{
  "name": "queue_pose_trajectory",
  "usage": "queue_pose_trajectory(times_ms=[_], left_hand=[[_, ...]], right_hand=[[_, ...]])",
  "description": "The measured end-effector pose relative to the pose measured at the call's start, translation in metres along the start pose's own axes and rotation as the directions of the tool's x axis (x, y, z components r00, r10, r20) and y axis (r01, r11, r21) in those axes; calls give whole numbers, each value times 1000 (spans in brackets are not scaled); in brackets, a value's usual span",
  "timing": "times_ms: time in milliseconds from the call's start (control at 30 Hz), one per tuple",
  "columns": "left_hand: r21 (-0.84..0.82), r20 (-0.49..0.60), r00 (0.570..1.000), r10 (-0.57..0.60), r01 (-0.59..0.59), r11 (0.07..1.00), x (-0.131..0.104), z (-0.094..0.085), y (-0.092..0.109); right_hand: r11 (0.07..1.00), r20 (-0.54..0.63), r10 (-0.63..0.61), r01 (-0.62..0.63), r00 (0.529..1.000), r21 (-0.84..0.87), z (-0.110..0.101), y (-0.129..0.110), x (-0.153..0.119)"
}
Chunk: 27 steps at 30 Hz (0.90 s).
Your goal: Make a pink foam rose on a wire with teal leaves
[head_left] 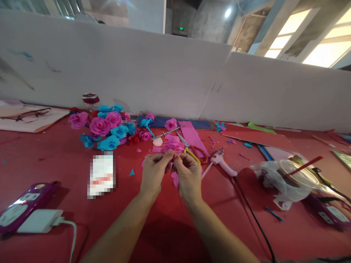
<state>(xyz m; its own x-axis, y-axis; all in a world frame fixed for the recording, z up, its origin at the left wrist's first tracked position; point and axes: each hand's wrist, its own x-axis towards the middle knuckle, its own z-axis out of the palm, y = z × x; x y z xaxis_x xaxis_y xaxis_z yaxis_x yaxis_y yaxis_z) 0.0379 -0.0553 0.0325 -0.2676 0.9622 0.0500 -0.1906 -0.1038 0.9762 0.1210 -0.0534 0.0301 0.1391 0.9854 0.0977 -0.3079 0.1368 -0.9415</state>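
My left hand (157, 168) and my right hand (189, 171) meet fingertip to fingertip above the table, both closed in a pinch. Between the thumbs shows a small piece of pink paper, mostly covered by the fingers. Loose pink paper petals (175, 146) lie just beyond and under the hands. Scissors (195, 153) with orange and yellow handles rest close behind my right hand. To the right of it lies a pink hot glue gun (223, 162) with a black cord. A strip of pink paper (190, 133) is farther back.
A bunch of pink, blue and red paper flowers (105, 126) stands at the back left. Purple power strips (26, 204) sit at both sides, the left one with a white charger (41, 221). A bagged cup (297, 175) is at the right. A white partition (123, 73) borders the red table (120, 215).
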Motion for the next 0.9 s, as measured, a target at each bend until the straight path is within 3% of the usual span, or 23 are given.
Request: queue_pose_trajectory(times_ms=[167,500,700,900], left_hand=[[3,-79,994,74,-74,997,-5,3,3],[-60,14,999,-29,30,998,1,1,-1],[-131,-65,998,-18,9,991,-1,6,-3],[-142,26,996,-81,84,986,1,6,-5]], right_hand=[[999,-23,18,-17,1000,28,-2,1,2],[999,45,-17,16,999,32,-1,3,-1],[998,-31,-2,4,1000,65,-3,-1,3],[999,-15,-29,30,999,42,-4,3,5]])
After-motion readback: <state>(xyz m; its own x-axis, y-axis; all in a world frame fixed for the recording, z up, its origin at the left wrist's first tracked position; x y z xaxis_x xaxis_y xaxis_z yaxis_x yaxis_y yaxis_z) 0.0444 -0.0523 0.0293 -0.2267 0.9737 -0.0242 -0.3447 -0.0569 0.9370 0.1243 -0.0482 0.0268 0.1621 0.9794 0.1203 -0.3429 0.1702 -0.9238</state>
